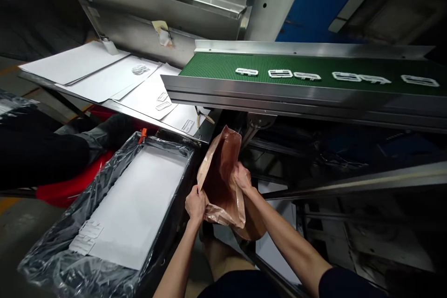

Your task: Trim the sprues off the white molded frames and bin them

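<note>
A brown translucent bag (219, 181) hangs in front of me with its mouth spread open. My left hand (196, 205) grips the near left edge of the bag's mouth. My right hand (242, 178) holds the opposite edge, with its fingers folded over the rim. The bag's lower part sags below my hands, and its contents cannot be seen clearly. Above the bag, several white flat frame-shaped pieces (281, 74) lie in a row on a green ribbed conveyor belt (265, 67).
To the left stands a bin lined with black plastic film (115, 158), holding white sheets (136, 205). Behind it, white sheets and pieces lie on a steel table (115, 109). A steel conveyor rail (279, 98) runs above my hands. A red object (66, 186) lies beyond the bin.
</note>
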### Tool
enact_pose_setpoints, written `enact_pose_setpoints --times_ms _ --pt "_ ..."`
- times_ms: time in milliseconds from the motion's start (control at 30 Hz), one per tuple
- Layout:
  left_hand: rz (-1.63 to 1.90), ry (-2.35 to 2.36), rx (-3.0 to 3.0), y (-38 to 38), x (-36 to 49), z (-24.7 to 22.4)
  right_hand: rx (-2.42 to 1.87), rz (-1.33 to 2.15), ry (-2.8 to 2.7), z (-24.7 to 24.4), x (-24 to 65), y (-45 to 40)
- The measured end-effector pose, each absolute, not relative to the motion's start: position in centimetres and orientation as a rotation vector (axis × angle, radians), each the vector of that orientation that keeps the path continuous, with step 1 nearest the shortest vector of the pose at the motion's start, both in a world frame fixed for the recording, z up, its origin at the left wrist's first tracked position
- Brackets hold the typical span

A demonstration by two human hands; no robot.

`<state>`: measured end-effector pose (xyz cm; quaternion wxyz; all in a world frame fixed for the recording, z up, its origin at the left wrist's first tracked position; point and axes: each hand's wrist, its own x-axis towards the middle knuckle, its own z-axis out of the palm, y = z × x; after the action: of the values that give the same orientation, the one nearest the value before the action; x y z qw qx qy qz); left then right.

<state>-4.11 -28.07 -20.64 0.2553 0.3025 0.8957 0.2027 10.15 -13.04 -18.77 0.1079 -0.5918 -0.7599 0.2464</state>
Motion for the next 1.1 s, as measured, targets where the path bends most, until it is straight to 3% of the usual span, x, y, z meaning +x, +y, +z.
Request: enact_pose_setpoints --times_ms 433,867,1100 --pt "0.361 2.299 0.934 -14.4 -9.5 -24.1 -1.912 0.568 -2.136 -22.8 5.4 -1.5" --pt "0.229 2.245 0.828 -11.0 -10.9 -29.3 -2.073 0.712 -2.223 -28.1 2.3 1.9" --pt "0.317 2.185 0.722 -10.3 -10.4 -29.8 -2.095 0.787 -2.227 -27.3 2.6 3.4"
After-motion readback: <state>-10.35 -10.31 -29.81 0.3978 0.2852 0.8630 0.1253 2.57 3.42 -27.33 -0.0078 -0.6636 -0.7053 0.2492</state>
